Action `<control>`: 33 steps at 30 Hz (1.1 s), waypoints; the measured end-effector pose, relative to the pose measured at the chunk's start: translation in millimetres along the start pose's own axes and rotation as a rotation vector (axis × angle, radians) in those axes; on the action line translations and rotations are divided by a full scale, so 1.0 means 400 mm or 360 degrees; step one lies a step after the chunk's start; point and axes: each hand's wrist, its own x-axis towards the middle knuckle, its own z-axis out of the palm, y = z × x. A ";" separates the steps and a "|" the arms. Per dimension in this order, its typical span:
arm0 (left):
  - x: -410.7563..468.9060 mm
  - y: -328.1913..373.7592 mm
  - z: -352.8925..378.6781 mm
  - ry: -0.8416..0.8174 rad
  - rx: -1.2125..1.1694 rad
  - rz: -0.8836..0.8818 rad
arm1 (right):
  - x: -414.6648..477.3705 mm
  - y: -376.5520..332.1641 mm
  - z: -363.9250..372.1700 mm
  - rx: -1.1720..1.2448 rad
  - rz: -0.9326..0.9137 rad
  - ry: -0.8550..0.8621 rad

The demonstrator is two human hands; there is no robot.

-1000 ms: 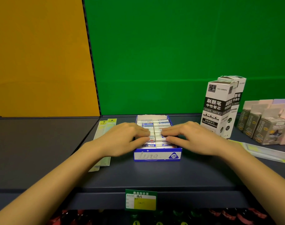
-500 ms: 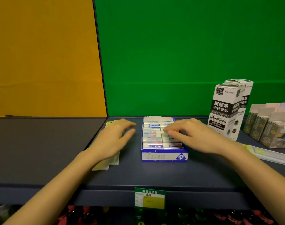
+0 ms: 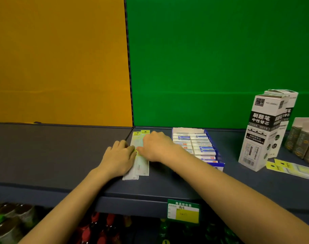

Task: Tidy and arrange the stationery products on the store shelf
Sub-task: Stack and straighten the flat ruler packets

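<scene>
Ruler packs (image 3: pixel 140 155) lie under both flat hands, neither grip closed; carton (image 3: pixel 262 131) reads "NO.50091".

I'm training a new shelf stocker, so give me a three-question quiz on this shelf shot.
1. True or false: both hands rest on the flat ruler packs.
2. What lies directly right of those packs? A) eraser box B) bottles C) price tag
3. How many tall refill boxes stand upright?

Key: 1 true: left hand and right hand press them. 2 A, the eraser box. 3 two.
</scene>
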 end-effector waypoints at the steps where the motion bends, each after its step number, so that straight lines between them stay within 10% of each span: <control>1: -0.005 -0.005 0.002 -0.0020 -0.0005 -0.0009 | 0.010 -0.011 0.013 -0.0052 0.0050 -0.0062; 12: -0.013 -0.034 -0.013 -0.0149 -0.0057 0.0002 | 0.068 -0.019 0.024 0.0011 0.0348 -0.0477; 33: -0.023 -0.038 -0.008 -0.0103 -0.0059 0.0029 | 0.075 -0.022 0.038 0.0299 0.0472 -0.0313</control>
